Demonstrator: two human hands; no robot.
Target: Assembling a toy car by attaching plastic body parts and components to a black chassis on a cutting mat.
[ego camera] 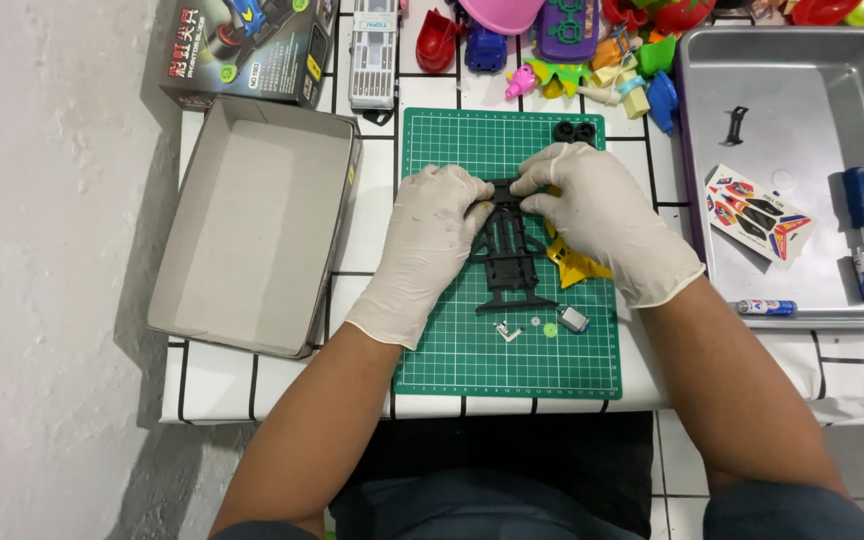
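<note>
Both gloved hands met over a black toy-car chassis (508, 255) lying on a green cutting mat (452, 340). Left hand (427, 245) pinched the chassis's far left corner, fingertips pressed together on the plastic; right hand (597, 215) pinched the far right corner, though how much of the frame it actually clasped was hard to read beneath the glove. Just right of the grip, under the right palm, lay a yellow plastic part (574, 265). Nearer the body than the grip: small loose parts (542, 325). Beyond the fingertips, two black tyres (577, 131). Mat sat on a white cloth with a black grid (752, 385); open cardboard box (257, 225) left of the grip, metal tray (802, 90) right, holding a sticker sheet (757, 213) and screwdriver (862, 230). Pale tiled floor below.
</note>
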